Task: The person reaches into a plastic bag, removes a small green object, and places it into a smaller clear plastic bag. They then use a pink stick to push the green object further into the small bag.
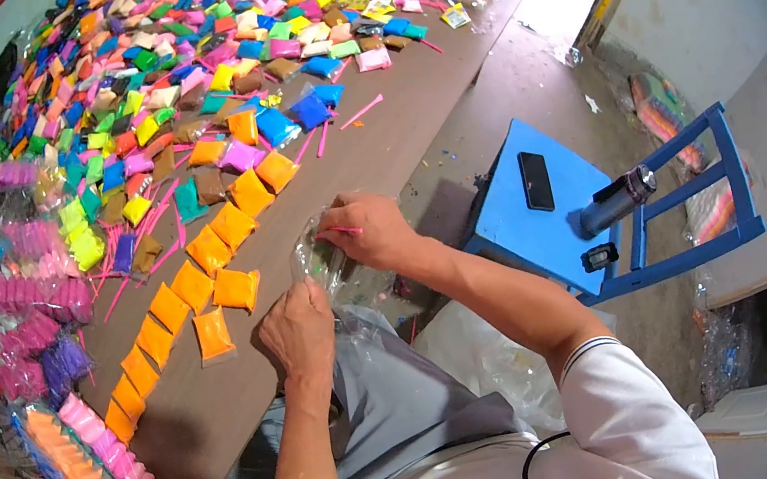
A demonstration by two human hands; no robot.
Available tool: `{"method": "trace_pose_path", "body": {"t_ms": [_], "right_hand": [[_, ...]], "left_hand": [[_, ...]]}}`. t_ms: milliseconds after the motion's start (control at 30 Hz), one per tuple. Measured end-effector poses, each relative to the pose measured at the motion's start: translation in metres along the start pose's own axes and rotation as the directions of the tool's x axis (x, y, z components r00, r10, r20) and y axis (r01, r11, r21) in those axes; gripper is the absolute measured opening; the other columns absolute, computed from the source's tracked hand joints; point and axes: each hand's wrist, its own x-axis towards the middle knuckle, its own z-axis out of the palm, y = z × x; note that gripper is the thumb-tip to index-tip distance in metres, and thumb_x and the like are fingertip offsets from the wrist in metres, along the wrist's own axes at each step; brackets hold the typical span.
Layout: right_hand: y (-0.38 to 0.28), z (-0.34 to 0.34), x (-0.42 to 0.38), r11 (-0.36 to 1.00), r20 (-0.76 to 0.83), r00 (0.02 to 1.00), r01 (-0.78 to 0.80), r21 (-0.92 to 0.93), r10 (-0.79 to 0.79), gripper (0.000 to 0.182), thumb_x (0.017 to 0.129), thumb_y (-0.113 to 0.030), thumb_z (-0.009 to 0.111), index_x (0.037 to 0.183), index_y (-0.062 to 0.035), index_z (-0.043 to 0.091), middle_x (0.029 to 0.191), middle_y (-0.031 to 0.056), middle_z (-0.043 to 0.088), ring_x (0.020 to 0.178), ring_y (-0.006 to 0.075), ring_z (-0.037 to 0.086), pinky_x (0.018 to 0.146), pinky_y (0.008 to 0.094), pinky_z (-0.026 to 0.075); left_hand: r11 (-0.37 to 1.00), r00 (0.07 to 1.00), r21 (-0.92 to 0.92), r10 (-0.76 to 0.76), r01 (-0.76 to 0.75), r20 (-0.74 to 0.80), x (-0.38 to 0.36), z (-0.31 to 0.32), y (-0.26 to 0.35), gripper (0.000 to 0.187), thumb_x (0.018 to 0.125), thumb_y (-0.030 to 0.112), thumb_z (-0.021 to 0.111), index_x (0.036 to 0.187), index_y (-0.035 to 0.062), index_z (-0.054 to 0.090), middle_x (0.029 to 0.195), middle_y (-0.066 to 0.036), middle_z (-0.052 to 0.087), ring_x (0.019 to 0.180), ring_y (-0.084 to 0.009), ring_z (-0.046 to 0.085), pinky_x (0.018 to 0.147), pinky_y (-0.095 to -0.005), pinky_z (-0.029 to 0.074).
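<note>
A clear plastic bag is held between my two hands over the table's near edge. My right hand pinches the bag's upper part, and a small pink stick pokes out from its fingers. Lower down, my left hand is closed on the other side of the bag, its fingertips partly hidden. Left of my hands, several small orange packets form a slanting row. Two more orange packets, one above the other, lie apart from the row, nearest my left hand.
A large heap of colourful packets covers the table's far part. Bundled packets in plastic line the left side. Loose pink sticks lie about. On the right, a blue chair holds a phone and a metal flask.
</note>
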Motion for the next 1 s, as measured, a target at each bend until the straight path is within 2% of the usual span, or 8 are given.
{"method": "trace_pose_path", "body": {"t_ms": [200,300,400,467,600,667,833,1000], "right_hand": [[0.0,0.0,0.0,0.987,0.099,0.982,0.161,0.008,-0.161,0.011,0.08,-0.024,0.07,0.086,-0.0153,0.073,0.082,0.0098,0.064,0.082,0.032,0.064,0.069,0.0439,0.051],[-0.002,0.0,0.003,1.0,0.066,0.998,-0.001,-0.025,0.002,0.01,0.08,-0.022,0.069,0.085,-0.0156,0.074,0.083,0.0105,0.066,0.083,0.034,0.064,0.071,0.0431,0.051],[-0.002,-0.018,0.007,0.995,0.227,0.97,0.081,0.053,-0.091,0.009,0.082,-0.017,0.069,0.086,-0.0116,0.074,0.081,0.0072,0.069,0.081,0.0265,0.066,0.072,0.0378,0.052],[0.002,-0.04,0.008,0.78,0.485,0.871,-0.248,0.575,-0.082,0.011,0.087,-0.016,0.07,0.089,-0.0046,0.072,0.082,0.0005,0.068,0.078,0.0156,0.062,0.071,0.0324,0.05],[0.003,-0.056,0.01,0.716,0.339,0.92,-0.37,0.592,0.196,0.013,0.088,-0.013,0.071,0.089,-0.0005,0.07,0.08,-0.0017,0.066,0.075,0.0099,0.057,0.067,0.028,0.048],[0.005,-0.05,0.009,0.745,0.321,0.931,-0.339,0.574,0.176,0.013,0.088,-0.014,0.07,0.09,-0.0006,0.07,0.077,-0.0008,0.065,0.073,0.009,0.056,0.065,0.0282,0.047],[-0.022,-0.039,0.0,0.931,0.173,0.98,0.026,0.363,-0.095,0.014,0.088,-0.015,0.069,0.093,-0.0019,0.069,0.078,0.0092,0.064,0.071,0.0187,0.059,0.065,0.0337,0.048],[-0.01,-0.013,0.003,0.96,0.21,0.968,0.077,0.267,-0.137,0.015,0.084,-0.016,0.071,0.092,-0.0032,0.069,0.085,0.0148,0.066,0.077,0.033,0.062,0.069,0.0406,0.049]], "left_hand": [[1.0,1.0,-0.002,-0.015,0.015,-0.003,0.0,-0.001,0.001,0.027,0.087,0.021,0.063,0.065,0.0058,0.059,0.066,-0.014,0.064,0.059,-0.0369,0.063,0.053,-0.0481,0.048],[1.0,1.0,-0.003,-0.016,0.016,0.003,0.0,0.0,0.0,0.027,0.087,0.022,0.063,0.065,0.0058,0.06,0.066,-0.013,0.064,0.059,-0.0368,0.062,0.053,-0.0479,0.048],[1.0,1.0,-0.027,0.008,-0.008,-0.016,-0.001,0.002,-0.003,0.027,0.087,0.022,0.064,0.066,0.0056,0.06,0.065,-0.013,0.064,0.059,-0.0369,0.062,0.053,-0.0478,0.048],[0.999,1.0,-0.047,-0.012,0.012,-0.003,0.0,0.001,-0.001,0.028,0.088,0.024,0.062,0.067,0.0051,0.06,0.066,-0.016,0.063,0.06,-0.0392,0.062,0.054,-0.0501,0.047],[0.997,0.999,-0.06,-0.04,0.042,0.03,0.0,-0.001,0.0,0.031,0.09,0.026,0.061,0.068,0.0045,0.061,0.066,-0.018,0.063,0.062,-0.0415,0.061,0.055,-0.0525,0.045],[0.998,0.999,-0.053,-0.037,0.038,0.022,-0.001,0.0,-0.001,0.031,0.09,0.026,0.061,0.068,0.0044,0.061,0.066,-0.018,0.063,0.061,-0.0415,0.061,0.055,-0.0526,0.045],[1.0,1.0,0.01,-0.001,0.002,-0.012,0.001,-0.001,0.0,0.028,0.087,0.023,0.064,0.065,0.0055,0.06,0.065,-0.013,0.064,0.058,-0.0361,0.062,0.052,-0.0476,0.048],[1.0,1.0,0.017,0.003,-0.002,-0.017,0.0,-0.001,0.001,0.028,0.087,0.022,0.064,0.065,0.0054,0.059,0.065,-0.013,0.064,0.058,-0.0362,0.062,0.052,-0.0473,0.048]]}}
